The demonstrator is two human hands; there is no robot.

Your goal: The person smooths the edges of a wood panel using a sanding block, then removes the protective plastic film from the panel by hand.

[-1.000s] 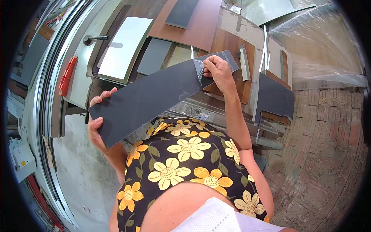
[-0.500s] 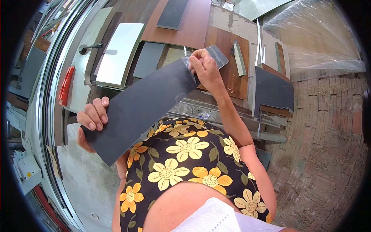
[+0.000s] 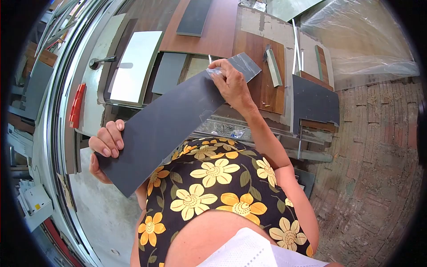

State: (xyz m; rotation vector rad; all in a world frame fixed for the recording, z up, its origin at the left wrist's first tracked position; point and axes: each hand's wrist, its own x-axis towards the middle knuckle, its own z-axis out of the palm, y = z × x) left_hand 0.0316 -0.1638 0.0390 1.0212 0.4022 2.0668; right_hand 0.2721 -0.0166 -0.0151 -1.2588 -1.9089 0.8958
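A long dark grey board [image 3: 162, 124] is tilted across the front of my body. My left hand [image 3: 106, 144] is closed round its lower left end, fingers on top and thumb at the edge. Over the board's upper right part, my right hand [image 3: 233, 86] pinches a bit of clear plastic film [image 3: 215, 71]. Beyond that hand the board's far end [image 3: 244, 66] looks shiny, with light streaks. Part of the board's right side is hidden behind my right hand.
Behind the board, the bench carries a white panel [image 3: 135, 66], a grey panel [image 3: 170, 72], brown wood-look boards [image 3: 253, 53] and a green-edged strip [image 3: 274, 67]. A red object [image 3: 77, 106] sits at left. Another dark panel [image 3: 315, 104] and a plastic-wrapped stack [image 3: 360, 44] are at right.
My right hand has shifted slightly left along the board and turned, its fingers now pointing left with the film. My left hand keeps its hold, slightly lower in view.
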